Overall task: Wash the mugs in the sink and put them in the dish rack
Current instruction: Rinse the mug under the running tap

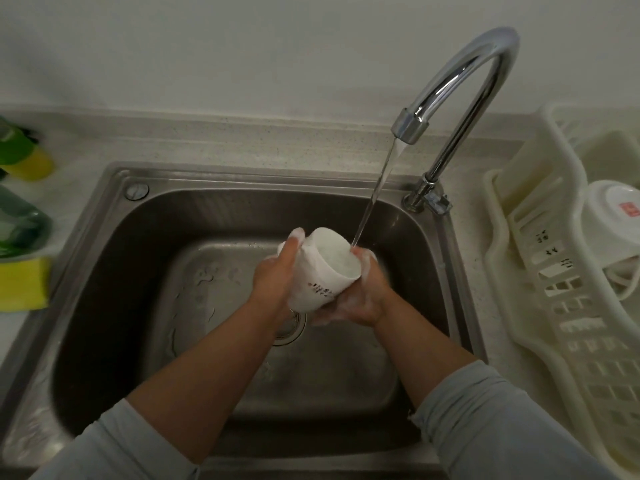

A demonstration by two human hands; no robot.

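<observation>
A white mug [320, 271] with small dark print is held tilted over the steel sink [114, 237], its mouth facing up and to the right. My left hand [273, 275] grips its left side, foam on the fingertips. My right hand [360, 292], covered in suds, holds it from the right and below. Water from the chrome tap [460, 95] runs down onto the mug's rim by my right fingers. In the cream dish rack [540, 271] at the right, another white mug [613, 223] lies upside down.
On the counter at the left are a yellow sponge [22, 285], a green dish [20, 223] and a green and yellow bottle [24, 150]. The sink's drain [289, 327] sits below my hands. A grey wall rises behind the counter.
</observation>
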